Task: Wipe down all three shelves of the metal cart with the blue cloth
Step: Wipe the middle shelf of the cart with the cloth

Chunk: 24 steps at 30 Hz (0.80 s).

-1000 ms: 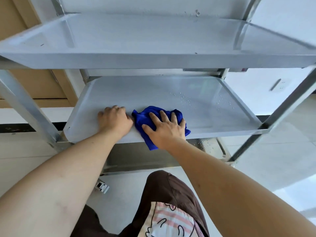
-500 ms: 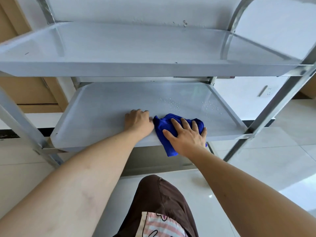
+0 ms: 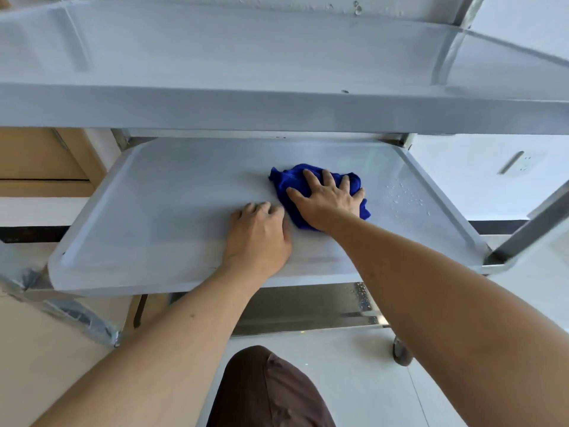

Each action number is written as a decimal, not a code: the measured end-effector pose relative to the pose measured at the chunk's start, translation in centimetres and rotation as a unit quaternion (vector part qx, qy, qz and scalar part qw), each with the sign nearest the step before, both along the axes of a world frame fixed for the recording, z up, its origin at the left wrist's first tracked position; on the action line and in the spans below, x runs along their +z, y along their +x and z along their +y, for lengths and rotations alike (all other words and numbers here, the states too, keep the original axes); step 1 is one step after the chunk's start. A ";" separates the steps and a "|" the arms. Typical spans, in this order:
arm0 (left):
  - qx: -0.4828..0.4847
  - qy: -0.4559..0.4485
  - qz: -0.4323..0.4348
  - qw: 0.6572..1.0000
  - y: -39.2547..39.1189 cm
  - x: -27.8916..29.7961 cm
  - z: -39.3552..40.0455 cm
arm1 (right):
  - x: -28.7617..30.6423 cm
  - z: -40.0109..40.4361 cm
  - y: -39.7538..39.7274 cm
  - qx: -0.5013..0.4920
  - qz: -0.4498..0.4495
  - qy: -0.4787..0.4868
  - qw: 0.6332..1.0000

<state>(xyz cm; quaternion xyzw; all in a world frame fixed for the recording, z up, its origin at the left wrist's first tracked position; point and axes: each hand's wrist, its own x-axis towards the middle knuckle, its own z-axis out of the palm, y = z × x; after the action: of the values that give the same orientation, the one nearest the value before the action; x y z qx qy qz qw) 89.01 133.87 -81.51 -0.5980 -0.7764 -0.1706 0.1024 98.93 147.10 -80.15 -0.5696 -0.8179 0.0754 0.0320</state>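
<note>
Our right hand (image 3: 328,200) presses flat, fingers (image 3: 311,177) spread, on the crumpled blue cloth (image 3: 291,180) on the grey metal middle shelf (image 3: 160,211). Left hand (image 3: 258,235) just left, fingers curled, empty. Water droplets (image 3: 406,195) right of the cloth.

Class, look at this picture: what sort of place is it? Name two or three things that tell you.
Probably an indoor room, perhaps a kitchen or utility space: a metal cart on a wheel, a pale tiled floor, and a wall socket.
</note>
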 end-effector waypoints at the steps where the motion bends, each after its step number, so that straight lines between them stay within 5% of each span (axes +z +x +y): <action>1: 0.002 0.002 0.004 1.000 0.0 0.0 0.1 | 0.0 1.1 -0.7 0.002 0.002 0.003 1.000; 13: 0.018 0.026 0.008 0.999 -0.3 -0.9 0.4 | 0.7 10.8 -7.1 -0.011 0.018 -0.004 1.000; 24: 0.004 -0.007 -0.021 1.000 -0.3 -0.3 0.3 | 0.2 4.0 -2.5 0.010 0.006 -0.012 1.000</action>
<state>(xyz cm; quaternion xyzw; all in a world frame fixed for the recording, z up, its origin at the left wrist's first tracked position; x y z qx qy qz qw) 88.66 134.12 -81.79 -0.5917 -0.7821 -0.1770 0.0829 96.41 151.13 -79.98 -0.5610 -0.8225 0.0891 0.0295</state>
